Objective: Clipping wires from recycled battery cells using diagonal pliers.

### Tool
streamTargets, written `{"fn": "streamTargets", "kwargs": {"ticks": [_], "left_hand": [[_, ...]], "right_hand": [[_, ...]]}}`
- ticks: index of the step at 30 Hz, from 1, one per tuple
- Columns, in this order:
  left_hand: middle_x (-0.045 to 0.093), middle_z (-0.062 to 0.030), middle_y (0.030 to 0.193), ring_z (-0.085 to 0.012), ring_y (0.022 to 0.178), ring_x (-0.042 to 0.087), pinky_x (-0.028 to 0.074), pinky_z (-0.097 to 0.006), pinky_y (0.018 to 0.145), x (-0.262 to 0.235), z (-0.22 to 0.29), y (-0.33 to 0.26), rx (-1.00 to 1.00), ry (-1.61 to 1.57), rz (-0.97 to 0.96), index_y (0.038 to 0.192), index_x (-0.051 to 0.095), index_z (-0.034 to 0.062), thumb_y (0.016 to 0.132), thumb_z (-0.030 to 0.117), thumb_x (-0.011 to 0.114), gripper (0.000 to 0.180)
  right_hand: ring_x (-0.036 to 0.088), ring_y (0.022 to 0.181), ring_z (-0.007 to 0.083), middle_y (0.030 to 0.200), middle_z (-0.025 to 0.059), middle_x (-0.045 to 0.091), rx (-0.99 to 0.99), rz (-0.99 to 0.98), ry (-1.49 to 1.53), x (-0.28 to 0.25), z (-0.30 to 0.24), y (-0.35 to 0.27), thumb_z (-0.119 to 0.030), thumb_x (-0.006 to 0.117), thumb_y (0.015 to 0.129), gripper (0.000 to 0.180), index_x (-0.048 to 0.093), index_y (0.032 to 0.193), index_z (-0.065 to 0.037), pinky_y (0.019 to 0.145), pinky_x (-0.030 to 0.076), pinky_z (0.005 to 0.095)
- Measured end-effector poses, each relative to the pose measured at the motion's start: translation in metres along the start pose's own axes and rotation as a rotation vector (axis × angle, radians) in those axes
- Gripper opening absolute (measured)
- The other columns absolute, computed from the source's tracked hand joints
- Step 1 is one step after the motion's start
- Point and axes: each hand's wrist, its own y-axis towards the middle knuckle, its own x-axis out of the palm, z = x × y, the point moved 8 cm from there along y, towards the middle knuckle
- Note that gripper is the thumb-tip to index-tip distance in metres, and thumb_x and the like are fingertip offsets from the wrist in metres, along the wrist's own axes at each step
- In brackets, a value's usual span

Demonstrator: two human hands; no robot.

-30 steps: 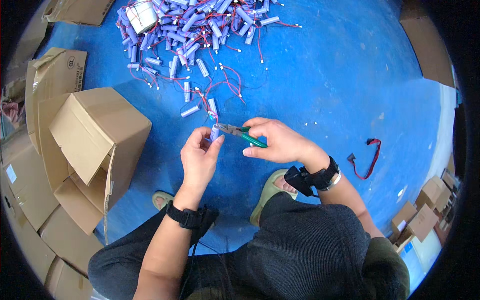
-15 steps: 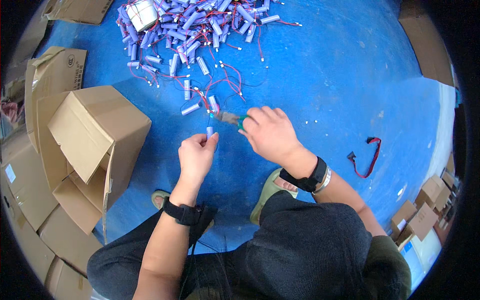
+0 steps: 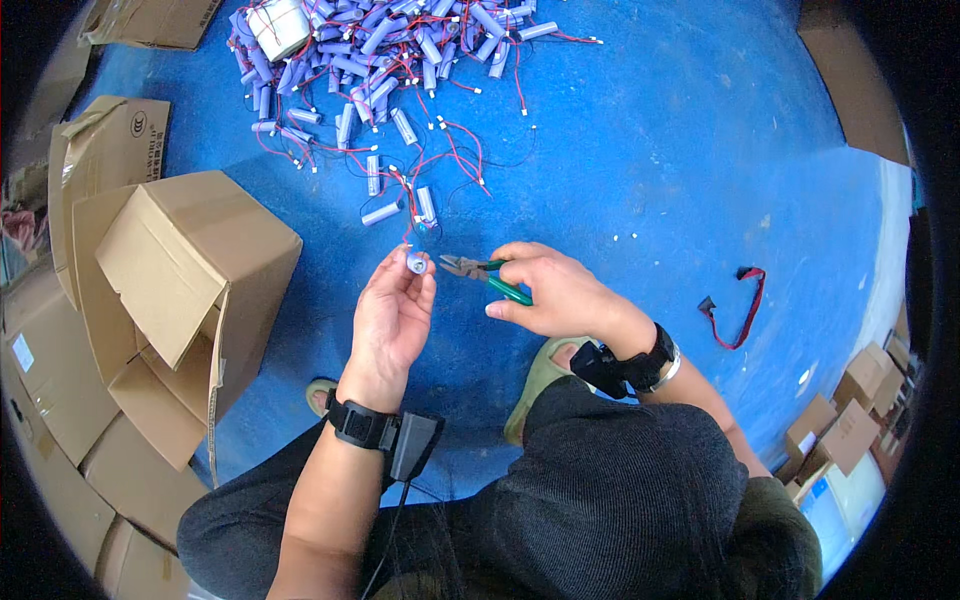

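Note:
Pinched in the fingers of my left hand (image 3: 392,312) is a purple cylindrical battery cell (image 3: 416,264), its end turned up toward me. My right hand (image 3: 562,292) grips green-handled cutting pliers (image 3: 508,291). Their jaws (image 3: 460,265) are parted and point at the cell, a short gap to its right. Just beyond my left hand, two loose cells, one upright (image 3: 427,205) and one slanted (image 3: 381,214), lie among red and black wires with small white connectors.
A large pile of purple cells with wires (image 3: 370,60) covers the far floor, a white block (image 3: 279,27) on it. An opened cardboard box (image 3: 250,235) stands at my left. A red-black cable (image 3: 752,310) lies on the blue floor (image 3: 640,180) at right. More cartons (image 3: 855,415) line the edges.
My left hand has turned palm up, tipping the cell's end toward me. The pliers have drawn back from the wires toward me, and their jaws and handles now show apart.

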Motion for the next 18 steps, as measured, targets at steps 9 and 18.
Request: {"fn": "streamTargets", "kwargs": {"ticks": [9, 18], "left_hand": [[0.061, -0.0050, 0.082, -0.0134, 0.073, 0.061, 0.053, -0.023, 0.066, 0.007, -0.009, -0.004, -0.053, -0.065, -0.031, 0.092, 0.055, 0.0051, 0.088, 0.015, 0.054, 0.011], [0.059, -0.0066, 0.085, -0.0140, 0.075, 0.060, 0.050, -0.021, 0.059, 0.027, 0.006, -0.017, 0.175, 0.293, -0.098, 0.090, 0.056, 0.0028, 0.090, 0.019, 0.051, 0.017]], "right_hand": [[0.053, 0.093, 0.0298, 0.102, 0.0110, 0.055, -0.107, 0.095, -0.140, -0.002, -0.010, 0.006, -0.028, 0.067, 0.071, 0.027, 0.057, 0.073, -0.003, 0.082, 0.040, 0.0405], [0.055, 0.083, 0.0225, 0.090, 0.0040, 0.056, -0.131, 0.220, -0.361, -0.009, -0.008, 0.010, -0.023, 0.068, 0.069, 0.021, 0.054, 0.071, -0.007, 0.072, 0.041, 0.0362]]}}
